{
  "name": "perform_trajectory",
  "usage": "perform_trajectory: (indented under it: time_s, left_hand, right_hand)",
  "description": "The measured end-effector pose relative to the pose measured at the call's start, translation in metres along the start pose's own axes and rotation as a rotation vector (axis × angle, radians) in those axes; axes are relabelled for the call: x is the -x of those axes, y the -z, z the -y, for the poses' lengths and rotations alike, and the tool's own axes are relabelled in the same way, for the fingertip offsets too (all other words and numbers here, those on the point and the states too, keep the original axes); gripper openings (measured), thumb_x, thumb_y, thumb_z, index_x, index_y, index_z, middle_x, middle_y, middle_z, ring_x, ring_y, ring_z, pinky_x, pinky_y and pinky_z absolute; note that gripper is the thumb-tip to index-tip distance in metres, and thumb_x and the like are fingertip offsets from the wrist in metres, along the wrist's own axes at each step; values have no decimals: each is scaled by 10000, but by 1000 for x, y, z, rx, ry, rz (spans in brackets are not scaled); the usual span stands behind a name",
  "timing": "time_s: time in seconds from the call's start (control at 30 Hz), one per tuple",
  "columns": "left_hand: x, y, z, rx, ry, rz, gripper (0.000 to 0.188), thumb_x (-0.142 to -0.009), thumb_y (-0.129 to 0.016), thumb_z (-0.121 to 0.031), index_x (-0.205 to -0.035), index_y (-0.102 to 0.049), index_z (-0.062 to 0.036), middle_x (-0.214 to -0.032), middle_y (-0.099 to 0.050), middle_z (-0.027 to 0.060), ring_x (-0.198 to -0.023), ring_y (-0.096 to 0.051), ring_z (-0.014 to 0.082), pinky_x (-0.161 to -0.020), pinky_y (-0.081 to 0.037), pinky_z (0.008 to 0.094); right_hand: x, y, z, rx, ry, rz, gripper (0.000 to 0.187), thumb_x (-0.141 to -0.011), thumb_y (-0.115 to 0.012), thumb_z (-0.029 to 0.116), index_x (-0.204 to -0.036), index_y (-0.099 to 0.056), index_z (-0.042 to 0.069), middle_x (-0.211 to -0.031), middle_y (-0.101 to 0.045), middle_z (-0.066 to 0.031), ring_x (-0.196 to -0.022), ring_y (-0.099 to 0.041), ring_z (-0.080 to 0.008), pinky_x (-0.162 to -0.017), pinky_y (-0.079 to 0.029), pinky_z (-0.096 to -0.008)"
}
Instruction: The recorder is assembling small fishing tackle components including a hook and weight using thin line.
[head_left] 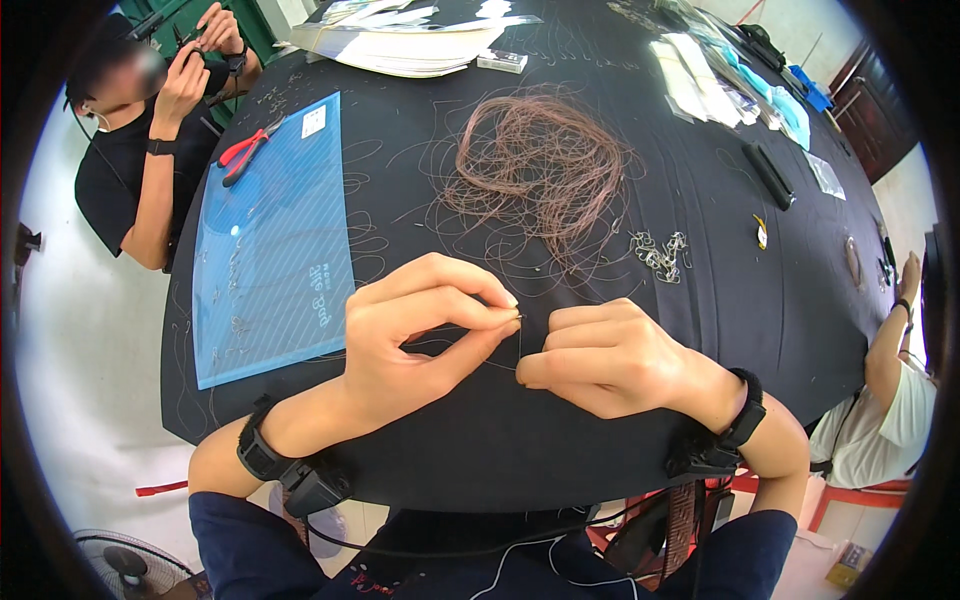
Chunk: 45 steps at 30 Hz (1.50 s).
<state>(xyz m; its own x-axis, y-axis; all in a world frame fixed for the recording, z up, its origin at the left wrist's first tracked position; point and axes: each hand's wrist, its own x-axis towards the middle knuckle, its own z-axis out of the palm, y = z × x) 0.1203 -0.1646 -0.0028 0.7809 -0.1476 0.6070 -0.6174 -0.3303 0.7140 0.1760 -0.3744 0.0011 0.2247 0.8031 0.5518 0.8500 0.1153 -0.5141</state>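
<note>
My left hand (430,325) is closed in a pinch, thumb against fingertips, on a tiny dark metal piece that looks like a fish hook (521,317). A thin line (520,345) runs down from it to my right hand (620,360), whose fingers are curled with the thumb pressed on the line. Both hands are above the near part of the black-covered table (480,440), a small gap apart. Beyond them lies a loose, tangled bundle of thin brown line (545,175). A small heap of silvery hooks (660,257) sits just right of the bundle.
On the left, a blue plastic folder (275,250) carries red-handled pliers (247,155). Papers (400,45) and a small clear box (502,62) lie at the far side. Farther right are a black case (768,175) and plastic packets (690,75). People sit at both sides.
</note>
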Motion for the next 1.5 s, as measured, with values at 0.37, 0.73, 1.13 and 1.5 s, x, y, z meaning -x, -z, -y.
perform_trajectory:
  time_s: [0.37,0.73,1.13,1.5]
  left_hand:
    - [-3,-1,1,-72,-68,121,151,-675,-778,47,-755,-681,-36,-853,-678,46,-731,-662,158,-616,-517,243]
    - [0,-4,1,-12,-80,221,148,-654,-804,-10,-723,-679,-50,-842,-685,24,-698,-663,164,-594,-519,251]
    - [-2,0,0,10,-131,211,172,-653,-812,35,-767,-720,-54,-831,-686,61,-703,-658,145,-583,-512,229]
    - [0,1,0,-8,-39,92,158,-682,-786,66,-784,-704,-24,-885,-666,70,-710,-632,111,-566,-496,210]
  right_hand:
    - [2,-2,0,-3,0,-75,226,-704,-690,-17,-919,-650,38,-626,-520,-48,-560,-522,-194,-444,-421,-326]
    - [-2,5,0,-70,-141,-181,185,-752,-643,-58,-909,-660,37,-599,-522,-61,-505,-495,-193,-455,-371,-310]
    - [0,5,-1,6,-306,-211,110,-786,-639,-37,-868,-637,36,-626,-528,-56,-484,-480,-147,-452,-359,-273]
    - [2,8,-4,22,-118,-330,147,-638,-587,-71,-725,-572,47,-531,-382,-6,-459,-390,-151,-448,-325,-290]
